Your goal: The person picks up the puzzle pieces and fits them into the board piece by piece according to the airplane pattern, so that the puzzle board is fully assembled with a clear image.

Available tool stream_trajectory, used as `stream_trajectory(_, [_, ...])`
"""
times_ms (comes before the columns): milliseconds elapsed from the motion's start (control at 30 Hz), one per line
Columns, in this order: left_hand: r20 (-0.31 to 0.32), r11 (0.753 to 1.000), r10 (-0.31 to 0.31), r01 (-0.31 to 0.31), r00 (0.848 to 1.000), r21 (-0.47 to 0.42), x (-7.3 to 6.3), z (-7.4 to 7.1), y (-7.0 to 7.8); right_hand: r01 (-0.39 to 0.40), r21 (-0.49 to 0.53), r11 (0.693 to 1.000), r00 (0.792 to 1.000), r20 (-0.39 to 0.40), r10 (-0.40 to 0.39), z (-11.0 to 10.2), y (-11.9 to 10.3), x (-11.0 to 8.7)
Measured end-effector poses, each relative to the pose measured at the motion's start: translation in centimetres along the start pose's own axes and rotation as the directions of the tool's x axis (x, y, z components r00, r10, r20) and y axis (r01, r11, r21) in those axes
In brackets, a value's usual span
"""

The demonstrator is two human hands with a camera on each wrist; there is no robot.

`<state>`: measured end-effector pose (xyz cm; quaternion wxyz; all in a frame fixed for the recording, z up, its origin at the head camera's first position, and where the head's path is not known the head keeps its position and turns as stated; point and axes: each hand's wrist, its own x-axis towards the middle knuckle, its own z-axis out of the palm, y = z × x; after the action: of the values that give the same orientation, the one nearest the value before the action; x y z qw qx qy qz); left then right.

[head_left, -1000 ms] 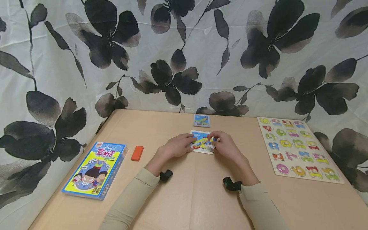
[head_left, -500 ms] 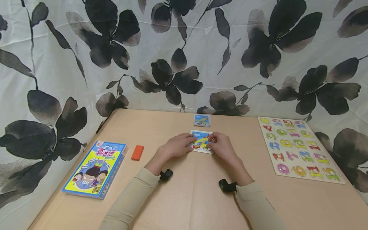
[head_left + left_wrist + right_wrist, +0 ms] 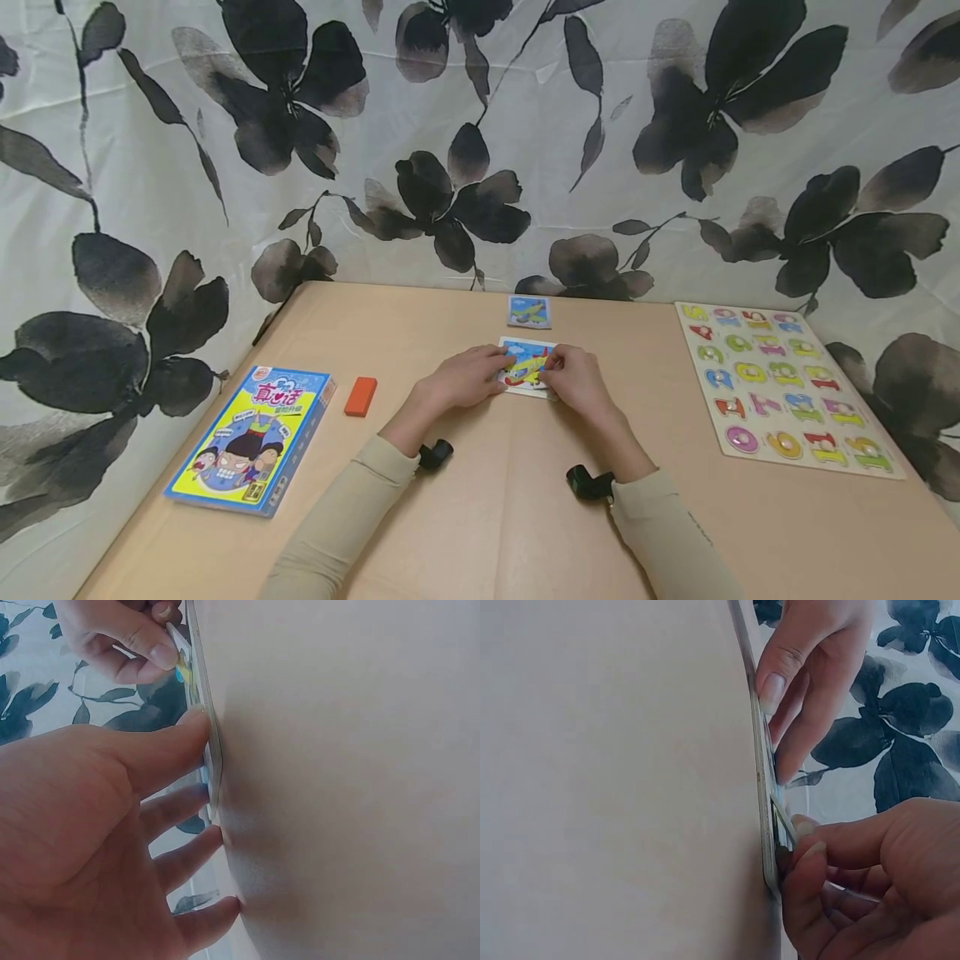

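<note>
In the head view, a small jigsaw puzzle board with a yellow airplane on blue lies on the table in front of me. My left hand rests at its left side, thumb and fingertips touching the board and the table. My right hand is over the board's right side. Between thumb and finger it pinches a thin puzzle piece, which stands tilted with its lower edge at the board in the right wrist view. The piece's picture is mostly hidden by the fingers.
Behind the board lies a small card with a similar airplane picture. On the left are an orange block and a blue-and-yellow box. A letter puzzle board lies at right. Floral cloth hangs behind the table.
My right hand and forearm have shifted slightly left, the fingers coming further over the board's right side with the puzzle piece. My left hand keeps its place on the board.
</note>
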<state>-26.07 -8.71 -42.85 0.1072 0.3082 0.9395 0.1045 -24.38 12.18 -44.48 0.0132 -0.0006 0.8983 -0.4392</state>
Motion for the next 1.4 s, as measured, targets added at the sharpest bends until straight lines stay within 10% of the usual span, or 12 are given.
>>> stream_trajectory(1400, [0.008,1.0,-0.005,0.005,1.0,0.005,0.23,0.23,-0.04,0.012,-0.217,0.976,1.0,0.002,-0.011,0.29,0.44,0.3])
